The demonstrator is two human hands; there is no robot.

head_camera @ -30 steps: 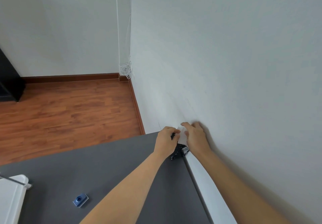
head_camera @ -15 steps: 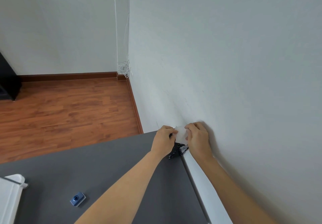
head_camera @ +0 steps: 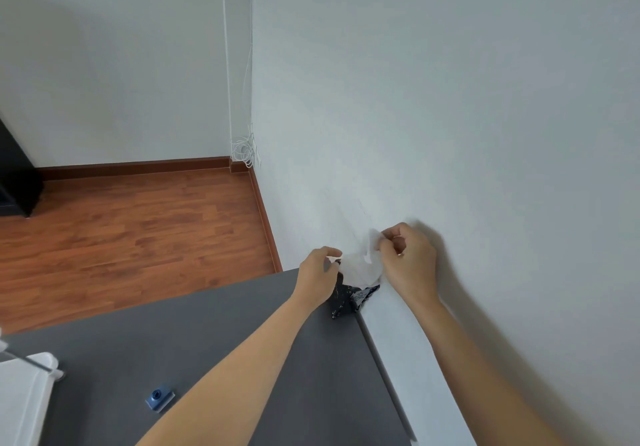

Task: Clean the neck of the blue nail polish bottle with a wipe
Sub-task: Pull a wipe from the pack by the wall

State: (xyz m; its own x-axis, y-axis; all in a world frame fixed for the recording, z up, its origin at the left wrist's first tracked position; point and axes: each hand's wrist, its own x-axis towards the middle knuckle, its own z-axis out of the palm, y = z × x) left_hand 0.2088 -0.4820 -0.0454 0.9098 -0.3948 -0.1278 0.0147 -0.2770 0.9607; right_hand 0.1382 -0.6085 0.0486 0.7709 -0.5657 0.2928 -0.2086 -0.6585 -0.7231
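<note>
A dark wipe pack [head_camera: 348, 298] lies at the far right corner of the grey table [head_camera: 214, 348], against the wall. A white wipe [head_camera: 360, 265] rises out of it. My right hand [head_camera: 408, 258] pinches the wipe's upper edge. My left hand [head_camera: 318, 275] rests on the pack and touches the wipe's left side. The blue nail polish bottle [head_camera: 159, 397] stands open on the table at the near left, far from both hands.
A white wall [head_camera: 450, 116] runs along the table's right edge. A white object with a metal rod [head_camera: 24, 386] sits at the table's left edge. Beyond the table lie wooden floor [head_camera: 131, 230], a coil of white cable [head_camera: 244, 151] and a black cabinet [head_camera: 17, 175].
My right hand has lifted up and to the right, drawing the white wipe out of the pack. My left hand stays on the pack.
</note>
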